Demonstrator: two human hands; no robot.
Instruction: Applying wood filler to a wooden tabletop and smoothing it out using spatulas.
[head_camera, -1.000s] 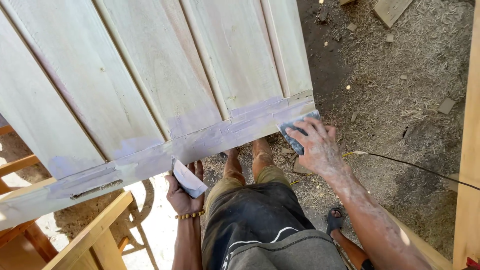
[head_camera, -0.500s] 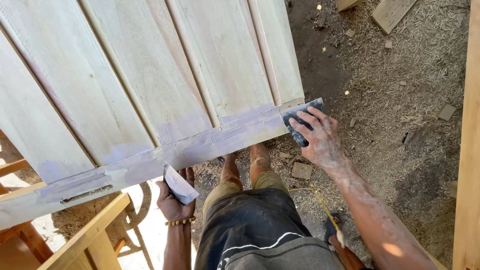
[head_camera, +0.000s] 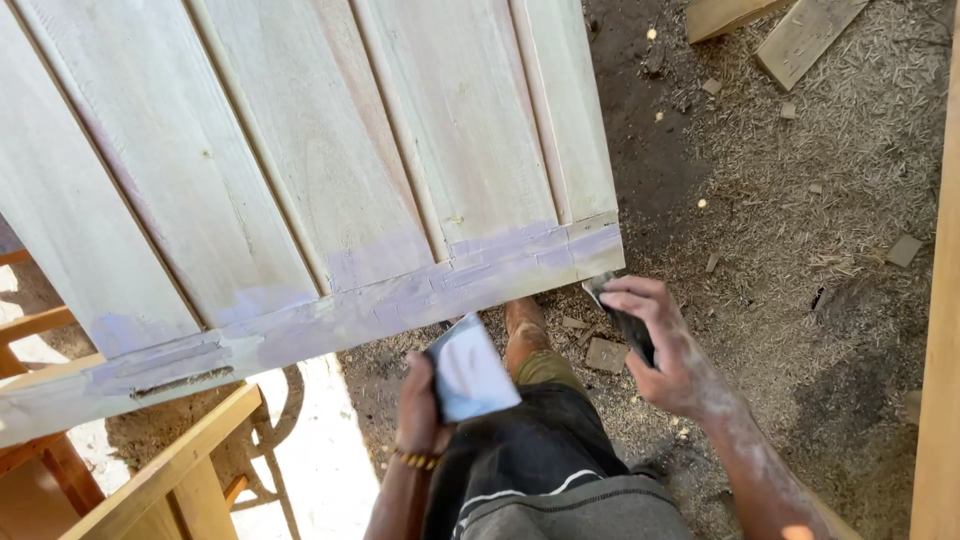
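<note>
Holding a filler-smeared scraper blade (head_camera: 470, 378) in the left hand (head_camera: 420, 405), fingers closed around it, below the door's near edge. Gripping dark sandpaper (head_camera: 625, 318) in the right hand (head_camera: 665, 355), just under the corner of the paneled wooden door (head_camera: 330, 180). Mid-filling, apparently; next calls for pressing onto the purple-patched bottom rail (head_camera: 480, 275).

Pale grey sheet of sandpaper (head_camera: 470, 377), flat and rectangular, tilted upward, gripped along its left edge, just below the door's filler-smeared bottom rail. Dark folded pad (head_camera: 622, 318), small and narrow, pinched between fingertips, close under the wooden door's (head_camera: 330, 170) right corner.
</note>
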